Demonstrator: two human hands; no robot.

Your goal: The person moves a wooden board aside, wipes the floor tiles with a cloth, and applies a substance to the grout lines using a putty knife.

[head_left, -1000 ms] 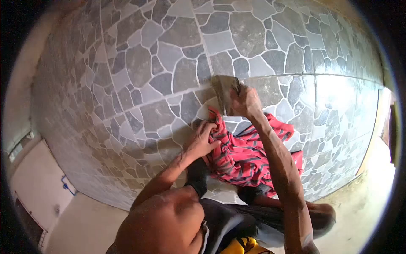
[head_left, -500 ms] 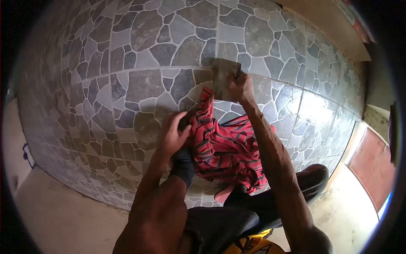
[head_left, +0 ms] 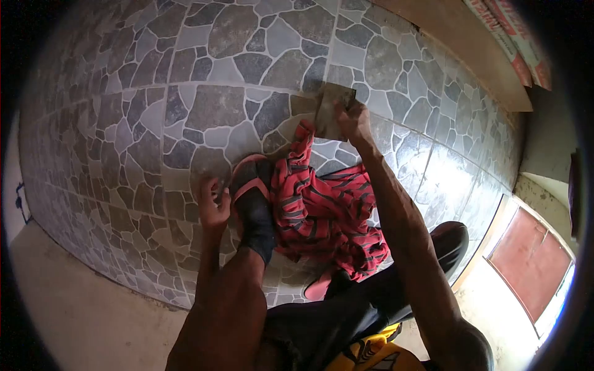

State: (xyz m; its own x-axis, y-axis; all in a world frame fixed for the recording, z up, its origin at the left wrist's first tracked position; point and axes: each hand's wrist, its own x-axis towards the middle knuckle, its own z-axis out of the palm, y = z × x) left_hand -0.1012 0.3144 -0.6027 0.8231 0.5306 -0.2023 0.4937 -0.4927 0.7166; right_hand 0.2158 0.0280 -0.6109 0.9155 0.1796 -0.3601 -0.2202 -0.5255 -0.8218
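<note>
My right hand (head_left: 355, 122) grips a flat, rectangular grey-brown plate (head_left: 331, 127) by its right side. The plate lies against the stone-patterned tile floor (head_left: 216, 106), over a joint between tiles. Just below it is the upper end of a crumpled red cloth with dark stripes (head_left: 315, 207), spread beside my feet. My left hand (head_left: 215, 207) hovers near the floor, left of my slippered foot (head_left: 250, 179). Its fingers are loosely curled with the thumb apart, and I see nothing in them.
My other foot, in a pink slipper (head_left: 317, 288), is partly hidden below the cloth. A tan board (head_left: 458, 43) and red-and-white boxes (head_left: 516, 40) border the upper right. A reddish door panel (head_left: 531, 263) stands at the right. Bright glare marks the tiles there.
My left hand has moved left and slightly down, away from the cloth, uncovering my slippered foot. My right hand still holds the plate at nearly the same spot. The view has shifted a little.
</note>
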